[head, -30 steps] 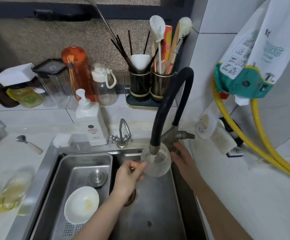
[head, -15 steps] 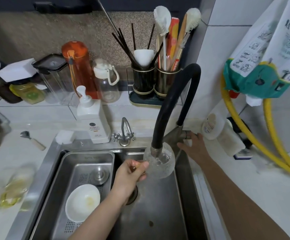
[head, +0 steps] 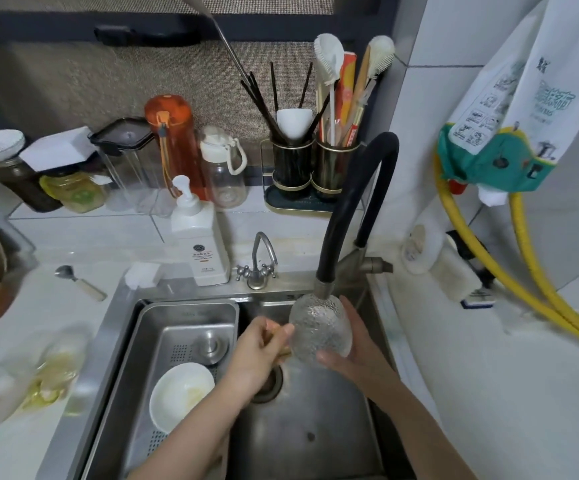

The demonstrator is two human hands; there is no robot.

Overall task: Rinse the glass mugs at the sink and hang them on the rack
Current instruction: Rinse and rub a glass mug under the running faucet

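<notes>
Glass mug [head: 320, 329] sat over sink [head: 315, 427], mouth right under black faucet spout [head: 326, 289]. Left hand [head: 258, 355] was closed round mug's handle side; right hand [head: 357, 344] cupped its far wall and base, fingers spread. One mug in view. Soap dispenser [head: 201, 244] label too small to read. Hanging bag [head: 527, 98] carried printed characters, not legible. Two utensil holders [head: 312, 171], one white bowl [head: 180, 394] in strainer tray [head: 177, 327], two yellow hoses [head: 523, 271].

White countertop [head: 509, 393], steel sink [head: 312, 441] set in — soap dispenser [head: 200, 242], spoon [head: 80, 283], jars behind.
</notes>
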